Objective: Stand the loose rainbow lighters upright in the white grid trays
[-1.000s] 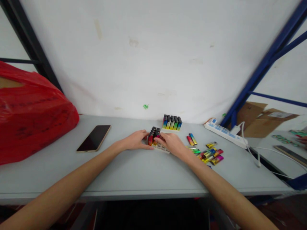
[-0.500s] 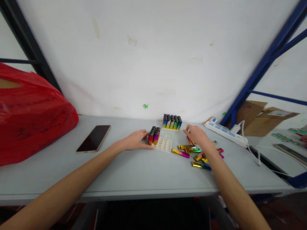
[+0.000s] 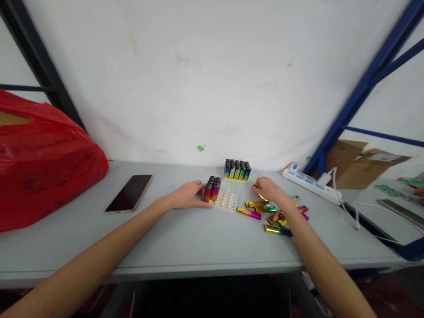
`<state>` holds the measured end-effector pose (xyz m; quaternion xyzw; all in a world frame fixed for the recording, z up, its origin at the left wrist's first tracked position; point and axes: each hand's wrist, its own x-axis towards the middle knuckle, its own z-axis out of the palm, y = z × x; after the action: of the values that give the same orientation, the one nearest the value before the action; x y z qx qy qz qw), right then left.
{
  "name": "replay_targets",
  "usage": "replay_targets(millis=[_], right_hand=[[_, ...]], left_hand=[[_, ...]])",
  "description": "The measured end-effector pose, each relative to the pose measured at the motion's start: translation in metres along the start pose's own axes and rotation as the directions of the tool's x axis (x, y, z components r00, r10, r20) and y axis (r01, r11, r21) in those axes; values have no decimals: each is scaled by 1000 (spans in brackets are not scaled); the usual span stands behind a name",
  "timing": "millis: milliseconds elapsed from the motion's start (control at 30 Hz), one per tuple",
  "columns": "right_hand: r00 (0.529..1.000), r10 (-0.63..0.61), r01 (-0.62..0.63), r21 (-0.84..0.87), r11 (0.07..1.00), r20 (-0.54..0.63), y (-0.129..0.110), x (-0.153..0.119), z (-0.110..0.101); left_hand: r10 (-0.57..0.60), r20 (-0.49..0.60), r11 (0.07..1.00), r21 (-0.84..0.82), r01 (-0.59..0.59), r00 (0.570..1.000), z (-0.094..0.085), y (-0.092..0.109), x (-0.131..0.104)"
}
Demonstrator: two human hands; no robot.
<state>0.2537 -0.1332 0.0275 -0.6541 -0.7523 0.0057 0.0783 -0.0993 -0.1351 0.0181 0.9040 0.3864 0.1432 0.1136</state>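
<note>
Thumb and fingers of my left hand (image 3: 188, 195) are closed round the left end of a white tray (image 3: 228, 201) with rows of holes. Several upright lighters (image 3: 212, 189) with black tops and shiny red, purple and yellow bodies fill that end. The tray's right part shows bare holes. To the right of it, my right hand (image 3: 269, 190) is closed on a lighter (image 3: 263, 198), whose red and gold ends peek out from the fingers. Loose metallic lighters (image 3: 249, 213) lie in a scattered pile beneath and beside my right wrist.
Behind, near the wall, stands a second tray full of lighters (image 3: 237, 170). A phone (image 3: 130, 193) lies at the left, beside a big red plastic bag (image 3: 49, 163). A white power strip (image 3: 311, 185) with cables and cardboard boxes (image 3: 364, 161) are at the right.
My right hand has closed its fingers on a lighter and lifted it slightly from the table. My left hand stays at the tray.
</note>
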Motion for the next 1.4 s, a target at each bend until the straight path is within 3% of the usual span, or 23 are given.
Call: replay_targets(millis=[100,233,333,500,600,700,933,1133,1300,1400], right_hand=[[978,-106,160,325,932,-178,-7,0,1],[959,-177,283,776,564,-221,-32,-2,6],[964,-180,248,906,342,-196,-57,-6,10],[990,-138,34,974,223,-3,-88,-15,13],[987,-112,-87,976,200,111,-97,-17,15],[987,-30,-144,961,236,155,-102,-18,18],[997,-24,-65,974,217,72,-106,-21,19],[989,-52,-129,975,178,140,-103,-19,17],[984,-175,68,972,226,-28,-99,-20,13],[948,-250,294,851,435,-200,-99,-25,6]], left_hand=[[-1,11,1000,9,1,1000,0,0,0],[0,20,1000,21,0,1000,1,-1,1],[7,20,1000,19,-7,1000,1,-2,1],[3,9,1000,19,-3,1000,2,-2,1],[8,17,1000,14,-8,1000,3,-2,1],[1,12,1000,5,-1,1000,3,-2,1],[24,-7,999,-24,-24,1000,3,-3,1],[6,10,1000,-4,-6,1000,2,-2,1],[6,6,999,-42,-6,1000,0,0,1],[24,37,998,-62,-22,999,-3,-1,0]])
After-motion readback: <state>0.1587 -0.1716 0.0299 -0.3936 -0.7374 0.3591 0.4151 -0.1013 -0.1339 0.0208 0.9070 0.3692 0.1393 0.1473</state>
